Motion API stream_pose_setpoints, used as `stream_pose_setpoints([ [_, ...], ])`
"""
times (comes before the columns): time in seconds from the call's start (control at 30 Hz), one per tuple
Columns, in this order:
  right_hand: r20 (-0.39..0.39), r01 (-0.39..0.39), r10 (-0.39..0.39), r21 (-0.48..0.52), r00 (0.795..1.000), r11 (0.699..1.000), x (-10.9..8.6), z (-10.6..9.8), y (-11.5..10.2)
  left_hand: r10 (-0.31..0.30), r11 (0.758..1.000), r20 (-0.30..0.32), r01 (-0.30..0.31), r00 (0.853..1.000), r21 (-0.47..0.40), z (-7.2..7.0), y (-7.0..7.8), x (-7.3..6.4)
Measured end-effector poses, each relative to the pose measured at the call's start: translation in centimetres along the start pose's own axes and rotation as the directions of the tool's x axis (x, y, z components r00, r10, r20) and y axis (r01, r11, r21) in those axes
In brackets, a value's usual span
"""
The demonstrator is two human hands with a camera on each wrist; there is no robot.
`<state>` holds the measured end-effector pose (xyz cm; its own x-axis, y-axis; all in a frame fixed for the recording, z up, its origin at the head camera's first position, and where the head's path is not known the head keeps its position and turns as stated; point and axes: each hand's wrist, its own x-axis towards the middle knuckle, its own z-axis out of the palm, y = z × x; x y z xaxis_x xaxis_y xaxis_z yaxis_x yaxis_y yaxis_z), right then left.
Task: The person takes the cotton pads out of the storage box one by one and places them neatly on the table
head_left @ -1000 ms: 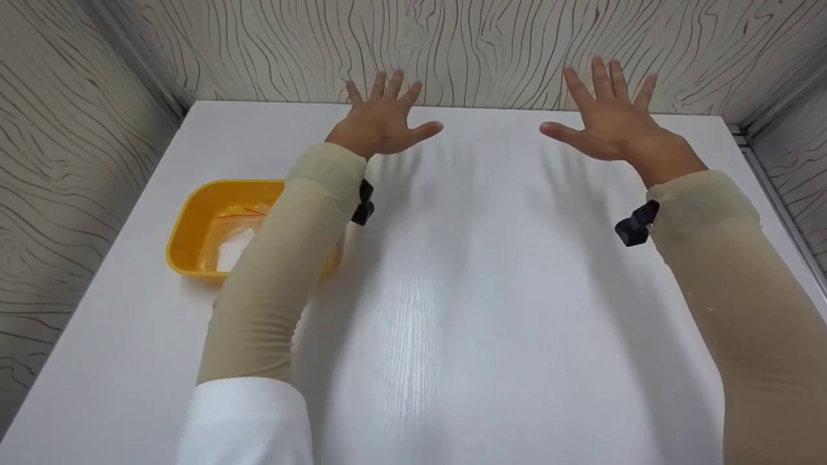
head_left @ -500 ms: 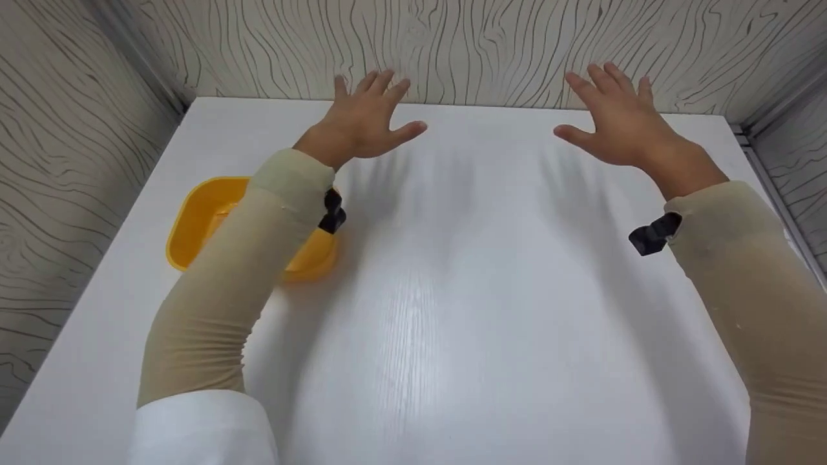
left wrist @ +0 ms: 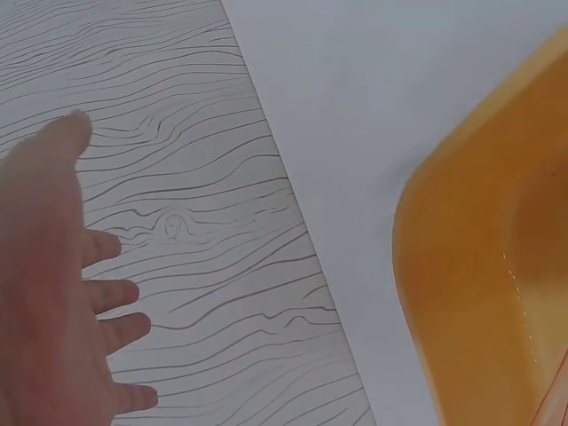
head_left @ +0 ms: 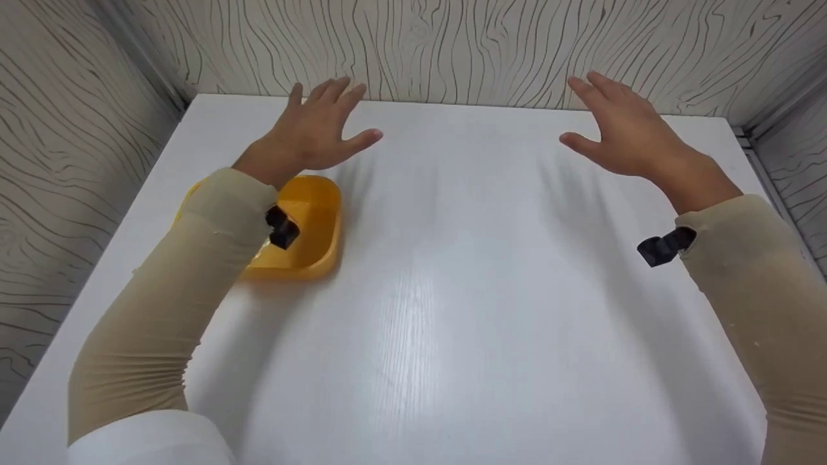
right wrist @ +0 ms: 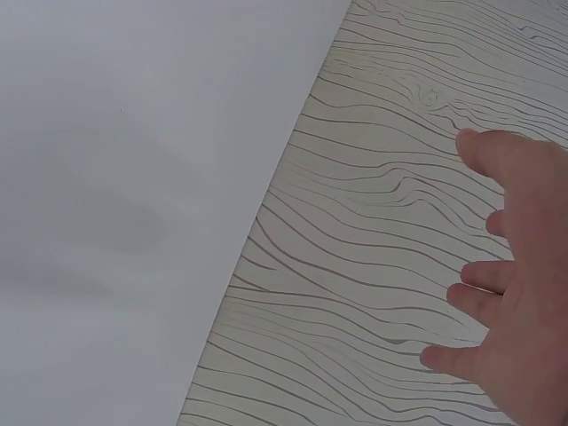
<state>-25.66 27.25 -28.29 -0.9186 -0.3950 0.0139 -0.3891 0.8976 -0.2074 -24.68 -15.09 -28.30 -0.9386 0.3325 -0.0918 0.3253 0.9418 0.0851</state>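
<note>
My left hand [head_left: 310,132] hovers above the far left of the table with fingers spread and thumb out, holding nothing. Just below its wrist stands a yellow plastic tub [head_left: 316,226], partly covered by the left forearm. In the left wrist view the tub [left wrist: 444,231] fills the right side, and a bit of clear film with a red line [left wrist: 555,390] shows at its lower corner. My right hand [head_left: 630,132] is held over the far right of the table, fingers extended and thumb apart, also holding nothing.
The white table [head_left: 465,310] ends at a back wall [head_left: 465,51] with a wood-grain pattern. Similar panels stand at the left [head_left: 58,161] and right. Each sleeve carries a small black camera mount [head_left: 282,227] at the wrist.
My left hand has moved left and slightly toward me, so its forearm now covers the tub's left part. The right hand has drawn slightly right and back, its fingers less spread.
</note>
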Motion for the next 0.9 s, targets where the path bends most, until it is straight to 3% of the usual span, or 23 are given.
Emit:
stream_pose_setpoints([
  [0.53, -0.049, 0.026, -0.022, 0.079, 0.999, 0.997, -2.3, 0.2, -0.1, 0.012, 0.998, 0.028, -0.011, 1.000, -0.064, 0.4, -4.2, -4.5],
  [0.7, -0.049, 0.004, 0.002, 0.126, 0.999, 0.992, -2.8, 0.7, -0.1, -0.012, 0.992, 0.035, 0.016, 0.999, -0.126, 1.2, -6.3, -6.4],
  [0.9, -0.067, 0.011, 0.007, 0.264, 0.998, 0.964, -3.2, 1.2, -0.4, -0.063, 0.979, 0.039, 0.070, 0.997, -0.194, 2.2, -9.3, -9.2],
])
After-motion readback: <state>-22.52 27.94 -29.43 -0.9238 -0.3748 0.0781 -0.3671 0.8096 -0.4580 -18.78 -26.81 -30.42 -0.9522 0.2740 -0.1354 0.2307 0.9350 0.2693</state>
